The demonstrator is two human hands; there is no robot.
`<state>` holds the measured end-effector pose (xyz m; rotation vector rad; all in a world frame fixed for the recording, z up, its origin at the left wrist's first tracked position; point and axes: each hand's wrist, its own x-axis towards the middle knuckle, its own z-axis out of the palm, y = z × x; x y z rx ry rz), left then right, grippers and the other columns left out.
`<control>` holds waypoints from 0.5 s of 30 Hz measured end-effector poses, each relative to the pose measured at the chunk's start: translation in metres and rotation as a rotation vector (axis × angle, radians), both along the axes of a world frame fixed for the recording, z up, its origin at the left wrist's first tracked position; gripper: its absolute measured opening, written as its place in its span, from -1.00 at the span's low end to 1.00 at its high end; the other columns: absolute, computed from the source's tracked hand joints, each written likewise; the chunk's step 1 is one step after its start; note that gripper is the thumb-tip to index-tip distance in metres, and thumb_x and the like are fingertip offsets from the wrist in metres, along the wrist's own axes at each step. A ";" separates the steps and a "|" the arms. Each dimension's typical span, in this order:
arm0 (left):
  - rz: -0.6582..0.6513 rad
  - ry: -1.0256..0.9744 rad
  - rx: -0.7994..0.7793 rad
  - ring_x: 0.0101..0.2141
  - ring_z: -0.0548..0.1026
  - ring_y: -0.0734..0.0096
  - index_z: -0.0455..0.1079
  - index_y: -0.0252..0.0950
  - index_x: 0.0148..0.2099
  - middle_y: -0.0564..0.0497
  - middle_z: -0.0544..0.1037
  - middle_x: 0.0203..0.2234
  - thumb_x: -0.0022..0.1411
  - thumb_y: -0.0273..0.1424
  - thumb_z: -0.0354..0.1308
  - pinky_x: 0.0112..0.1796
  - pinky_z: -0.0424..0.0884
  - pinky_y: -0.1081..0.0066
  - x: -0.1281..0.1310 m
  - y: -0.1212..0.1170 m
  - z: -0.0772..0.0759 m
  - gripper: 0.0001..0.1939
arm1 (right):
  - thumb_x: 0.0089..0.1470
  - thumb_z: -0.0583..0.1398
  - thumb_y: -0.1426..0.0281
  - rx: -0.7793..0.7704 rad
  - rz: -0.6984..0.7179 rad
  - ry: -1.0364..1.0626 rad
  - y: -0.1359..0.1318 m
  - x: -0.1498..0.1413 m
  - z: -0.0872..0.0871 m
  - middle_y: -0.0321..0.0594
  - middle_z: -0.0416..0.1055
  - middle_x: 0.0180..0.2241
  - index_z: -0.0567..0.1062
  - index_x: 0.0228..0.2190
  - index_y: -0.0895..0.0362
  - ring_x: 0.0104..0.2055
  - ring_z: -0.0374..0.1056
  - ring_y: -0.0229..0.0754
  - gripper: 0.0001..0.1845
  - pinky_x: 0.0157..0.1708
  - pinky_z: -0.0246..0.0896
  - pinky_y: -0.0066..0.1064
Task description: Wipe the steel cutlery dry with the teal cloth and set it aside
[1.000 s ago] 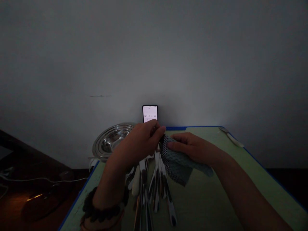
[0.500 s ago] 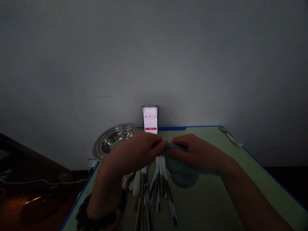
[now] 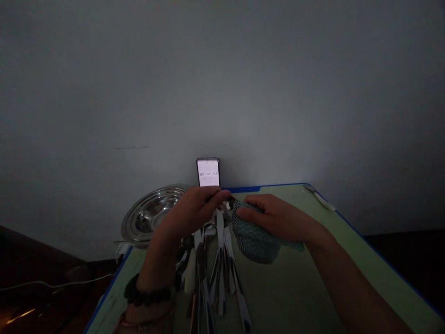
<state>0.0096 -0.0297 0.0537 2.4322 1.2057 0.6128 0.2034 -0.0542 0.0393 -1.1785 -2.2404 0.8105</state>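
Left hand pinches what looks like a metal utensil; right hand, fingers closed, bunches a cloth against it, above cutlery right of a bowl; moving either seemingly calls for steady pinches.

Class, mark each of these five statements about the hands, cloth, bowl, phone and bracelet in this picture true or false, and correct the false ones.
1. The right hand grips a cloth. True.
2. The dark bracelet is on the right wrist. False: it is on the left.
3. The phone has a lit screen. True.
4. The metal bowl sits right of the phone. False: it sits left of it.
5. The cloth's edge is plain. False: it is checked.
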 end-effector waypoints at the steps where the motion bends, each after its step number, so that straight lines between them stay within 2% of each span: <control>1: 0.010 -0.022 -0.021 -0.60 0.19 0.57 0.29 -0.33 -0.46 0.17 0.18 -0.67 0.30 -0.23 -0.13 -0.56 0.08 0.54 -0.001 0.004 -0.002 -0.62 | 0.17 -0.01 0.15 -0.009 -0.005 -0.020 0.002 0.003 0.000 -0.27 0.36 -0.46 0.38 -0.45 0.15 -0.43 0.22 -0.27 -0.63 -0.46 0.06 -0.44; 4: 0.010 -0.077 -0.045 -0.59 0.17 0.57 0.25 -0.32 -0.50 0.18 0.15 -0.67 0.29 -0.19 -0.13 -0.57 0.07 0.54 -0.001 0.014 -0.008 -0.59 | 0.17 -0.03 0.12 -0.040 -0.016 -0.032 0.006 0.012 0.000 -0.31 0.30 -0.51 0.34 -0.48 0.14 -0.47 0.18 -0.30 -0.60 -0.51 0.01 -0.45; 10: -0.107 -0.108 -0.173 -0.58 0.18 0.57 0.26 -0.32 -0.49 0.16 0.18 -0.65 0.29 -0.16 -0.14 -0.56 0.08 0.53 0.006 0.027 -0.016 -0.57 | 0.16 -0.02 0.08 -0.136 -0.051 -0.047 0.012 0.022 -0.004 -0.35 0.23 -0.54 0.35 -0.46 0.14 -0.50 0.16 -0.32 -0.59 -0.53 0.00 -0.47; 15: -0.049 -0.170 -0.225 -0.59 0.16 0.58 0.32 -0.32 -0.44 0.17 0.19 -0.65 0.28 -0.15 -0.12 -0.58 0.08 0.53 -0.008 0.034 -0.018 -0.59 | 0.15 0.00 0.09 -0.121 -0.080 -0.012 0.017 0.013 -0.008 -0.33 0.29 -0.51 0.37 -0.44 0.15 -0.48 0.19 -0.33 -0.60 -0.52 0.03 -0.47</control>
